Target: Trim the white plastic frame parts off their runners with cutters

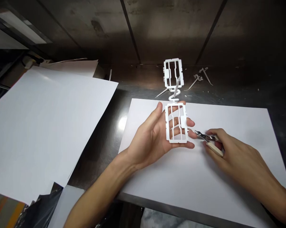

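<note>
White sheet (181, 177): lying on the counter (247, 79), reaching close to its near edge.
Right grip (238, 155): closing around the nippers (214, 148) by their pale handles, right of the left grip; the metal tips are pointing toward the left grip's fingertips, so good handling means angling them clear of the skin.
Left grip (147, 145): spreading open, fingers apart, palm up, supporting the lower frame (183, 122) from beneath without clenching; pinching its rim would probably steady it better against a cut.
Lower frame: sitting above the white sheet, its slim inner bars running lengthwise; they look easily bent, so pressing on the outer rim seems safer.
Curved link (173, 98): joining both white frames, snaking between their facing ends.
Upper frame (166, 73): extending toward the counter's far edge, beyond the fingers; its overhang is probably adding some wobble.
Plastic offcuts (198, 77): lying beyond the white sheet, near the far edge.
Metal wall (162, 31): rising behind that edge.
</note>
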Demonstrator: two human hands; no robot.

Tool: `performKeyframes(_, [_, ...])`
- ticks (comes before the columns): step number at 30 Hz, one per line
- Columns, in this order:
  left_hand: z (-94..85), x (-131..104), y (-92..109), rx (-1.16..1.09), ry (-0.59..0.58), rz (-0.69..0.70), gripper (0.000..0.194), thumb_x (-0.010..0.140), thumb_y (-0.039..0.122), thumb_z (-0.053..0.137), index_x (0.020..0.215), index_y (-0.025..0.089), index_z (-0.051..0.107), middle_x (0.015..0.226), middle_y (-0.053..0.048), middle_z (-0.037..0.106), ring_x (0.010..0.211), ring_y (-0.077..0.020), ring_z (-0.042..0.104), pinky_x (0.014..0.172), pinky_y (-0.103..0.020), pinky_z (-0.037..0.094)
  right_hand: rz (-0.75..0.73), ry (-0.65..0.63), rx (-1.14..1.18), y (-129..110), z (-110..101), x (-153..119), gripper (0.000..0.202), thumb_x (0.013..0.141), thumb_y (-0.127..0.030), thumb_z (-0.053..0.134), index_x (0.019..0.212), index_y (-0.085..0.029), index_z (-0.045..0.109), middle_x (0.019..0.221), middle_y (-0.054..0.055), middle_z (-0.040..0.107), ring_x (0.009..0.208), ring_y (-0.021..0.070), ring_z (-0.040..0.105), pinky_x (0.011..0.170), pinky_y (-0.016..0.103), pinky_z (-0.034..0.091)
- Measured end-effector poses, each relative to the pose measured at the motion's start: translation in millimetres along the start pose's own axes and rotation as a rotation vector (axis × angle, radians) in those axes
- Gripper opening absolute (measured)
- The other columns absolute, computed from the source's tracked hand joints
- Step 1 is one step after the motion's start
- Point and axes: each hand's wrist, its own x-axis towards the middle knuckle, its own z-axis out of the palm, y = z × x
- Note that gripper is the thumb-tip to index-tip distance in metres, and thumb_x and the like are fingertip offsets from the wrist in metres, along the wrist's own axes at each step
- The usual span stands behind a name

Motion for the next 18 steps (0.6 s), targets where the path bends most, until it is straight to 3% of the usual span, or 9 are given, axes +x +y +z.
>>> performKeyframes(8, [-1.0, -2.3, 3.0, 0.042, -0.007, 0.062, 0.067, 0.119, 0.058, 0.014, 0.150, 0.017, 0.058, 0.119, -0.014, 0.065, 0.104, -0.0279, 0.070, 0.091, -0.038, 0.058, 0.030, -0.040, 0.013, 4.2, -3.2, -3.2, 0.039, 0.105, -0.060, 0.052, 0.135, -0.036, 0.057, 0.094, 0.001, 0.071, 0.081, 0.0286, 0.074, 0.058, 0.032, 0.043])
performKeyframes(14, [0.3, -5.8, 5.3, -0.016, 0.048, 0.267, 0.072, 0.121, 0.053, 0.018, 0.152, 0.009, 0.065, 0.111, -0.009, 0.061, 0.094, -0.0188, 0.064, 0.086, -0.029, 0.056, 0.030, -0.043, 0.015, 13.8, 7.5, -7.3, 0.043, 0.105, -0.067, 0.047, 0.134, -0.037, 0.058, 0.094, 0.001, 0.070, 0.070, 0.0264, 0.070, 0.053, 0.032, 0.044])
performKeyframes(18, [-2.9, -4.6, 4.4, -0.055, 0.074, 0.333, 0.074, 0.120, 0.056, 0.019, 0.150, 0.009, 0.068, 0.107, -0.008, 0.059, 0.091, -0.0174, 0.062, 0.083, -0.028, 0.055, 0.019, -0.045, 0.026, 25.9, 20.4, -10.9, 0.051, 0.107, -0.071, 0.046, 0.142, -0.037, 0.058, 0.100, 0.003, 0.071, 0.075, 0.0271, 0.072, 0.055, 0.034, 0.050])
